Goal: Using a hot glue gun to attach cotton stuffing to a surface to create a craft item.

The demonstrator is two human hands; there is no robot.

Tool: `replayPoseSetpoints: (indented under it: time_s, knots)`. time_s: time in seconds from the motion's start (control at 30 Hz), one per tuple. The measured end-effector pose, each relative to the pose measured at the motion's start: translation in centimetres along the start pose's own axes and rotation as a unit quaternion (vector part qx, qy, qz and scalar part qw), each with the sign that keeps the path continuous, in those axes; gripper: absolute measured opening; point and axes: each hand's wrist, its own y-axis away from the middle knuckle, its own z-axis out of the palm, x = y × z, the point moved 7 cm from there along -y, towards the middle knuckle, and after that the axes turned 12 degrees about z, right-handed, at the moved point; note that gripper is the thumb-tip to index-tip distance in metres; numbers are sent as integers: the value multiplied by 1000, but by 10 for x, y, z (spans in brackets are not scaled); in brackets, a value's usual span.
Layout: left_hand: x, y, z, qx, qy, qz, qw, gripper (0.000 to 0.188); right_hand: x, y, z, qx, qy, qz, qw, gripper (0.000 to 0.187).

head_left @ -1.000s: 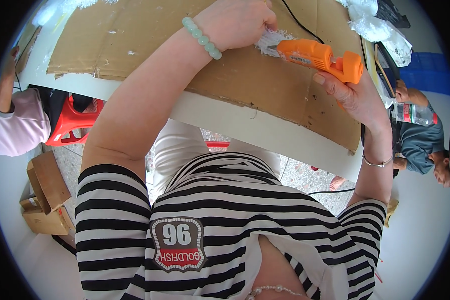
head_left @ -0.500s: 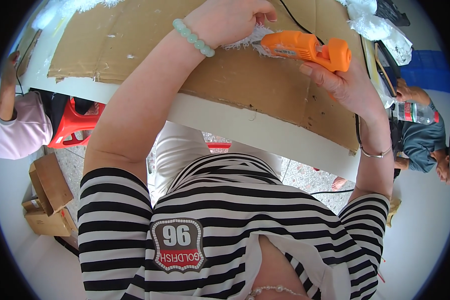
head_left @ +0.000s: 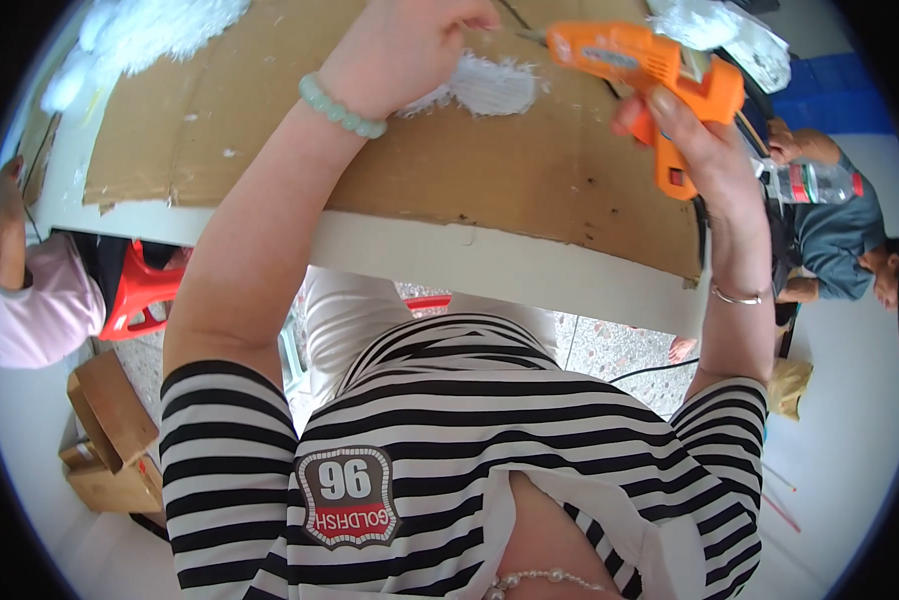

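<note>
An orange glue gun (head_left: 620, 52) is in my right hand (head_left: 705, 145), its handle gripped and its nozzle pointing left, just above the cardboard. My left hand (head_left: 400, 55), with a green bead bracelet at the wrist, is raised near the top edge, its fingertips drawn together. What they pinch, if anything, is too small to make out. Under and beside that hand lies a white fringed, fluffy piece (head_left: 495, 86) on the brown cardboard sheet (head_left: 450, 170). The nozzle is apart from this piece.
A heap of white fluffy material (head_left: 165, 35) lies at the far left. More white fluff (head_left: 695, 25) and clear plastic sit at the far right, near a plastic bottle (head_left: 815, 184). People sit at both sides. Cardboard boxes (head_left: 115, 410) stand on the floor at left.
The glue gun has moved up and right, off the white fringed piece, and its handle now shows. My left hand has shifted left and up, leaving more of the piece in view.
</note>
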Motion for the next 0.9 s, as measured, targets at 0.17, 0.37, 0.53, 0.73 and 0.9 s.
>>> replayPoseSetpoints:
  time_s: [0.17, 0.37, 0.53, 0.73, 0.9]
  knots:
    - [4, 4, -18, 106, 46, -82, 990, 17, -11, -10, 4, 133, -145, -8, 980, 40]
    - [36, -7, 13, 18, 177, -99, 979, 19, -21, -42, 26, 97, -347, -71, 930, 35]
    - [29, 8, 34, 0, 386, -241, 891, 26, -42, -46, 42, 64, -389, -106, 913, 38]
    - [29, 7, 35, 58, 479, -241, 842, 29, -47, -34, 35, -23, -187, -70, 980, 46]
    - [29, 14, 23, 63, 453, -276, 845, 34, 12, -32, -75, 215, 21, 8, 976, 37]
